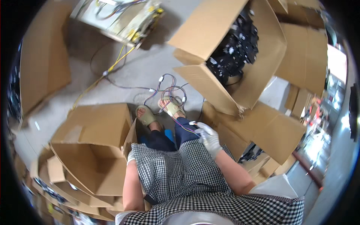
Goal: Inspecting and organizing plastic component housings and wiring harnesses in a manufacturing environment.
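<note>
Head view: seen from above, person seated among cartons.
Right hand: gloved, centre frame, closed on a wire harness trailing up over the sandalled feet.
Left hand: mostly hidden by the open empty carton; grip cannot be told.
Upper right: box of black parts.

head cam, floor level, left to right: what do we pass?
Flat cardboard sheet → empty open box → left hand → sandalled feet → right hand gripping wire harness → open box of black parts → stacked cardboard.
</note>
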`<action>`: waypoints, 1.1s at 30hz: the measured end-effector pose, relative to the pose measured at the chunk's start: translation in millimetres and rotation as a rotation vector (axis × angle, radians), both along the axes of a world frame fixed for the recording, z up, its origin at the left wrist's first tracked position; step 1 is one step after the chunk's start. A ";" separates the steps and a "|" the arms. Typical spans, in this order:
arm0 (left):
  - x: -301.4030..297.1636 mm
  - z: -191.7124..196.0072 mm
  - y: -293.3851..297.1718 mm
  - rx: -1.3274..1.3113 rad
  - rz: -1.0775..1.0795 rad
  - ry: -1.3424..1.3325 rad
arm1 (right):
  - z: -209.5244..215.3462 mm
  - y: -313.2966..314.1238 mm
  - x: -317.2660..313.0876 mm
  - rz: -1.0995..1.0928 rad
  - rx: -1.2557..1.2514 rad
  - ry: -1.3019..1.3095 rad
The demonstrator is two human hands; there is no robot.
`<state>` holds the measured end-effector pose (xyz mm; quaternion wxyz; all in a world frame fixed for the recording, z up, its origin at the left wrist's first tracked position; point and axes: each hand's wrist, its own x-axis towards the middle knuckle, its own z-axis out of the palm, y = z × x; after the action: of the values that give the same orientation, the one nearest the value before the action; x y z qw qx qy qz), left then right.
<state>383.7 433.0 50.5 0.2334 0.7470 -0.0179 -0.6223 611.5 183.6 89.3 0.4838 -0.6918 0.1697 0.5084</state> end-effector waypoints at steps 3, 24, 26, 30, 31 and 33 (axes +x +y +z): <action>87.9 46.8 32.6 0.462 0.751 -0.336 | 33.9 -20.9 39.7 -0.506 -0.270 -0.101; 407.8 -23.1 69.1 0.307 1.089 -1.097 | -62.9 -108.4 216.1 0.290 -0.575 -0.658; 421.6 3.5 64.6 0.338 1.030 -1.072 | -55.3 -97.3 202.7 0.472 -0.718 -0.659; 420.2 32.8 43.9 0.759 0.361 -0.980 | -27.7 -97.2 160.6 0.357 -0.990 -0.803; 411.9 27.6 43.9 0.791 0.279 -1.001 | -34.2 -105.2 151.1 0.279 -1.031 -0.842; 393.5 8.2 67.2 0.835 0.092 -1.020 | -50.8 -122.3 138.4 0.329 -0.969 -0.915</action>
<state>777.2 500.2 58.8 -0.0874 0.9759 0.1483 -0.1344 749.9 61.3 38.5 0.0595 -0.9921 0.0492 0.0985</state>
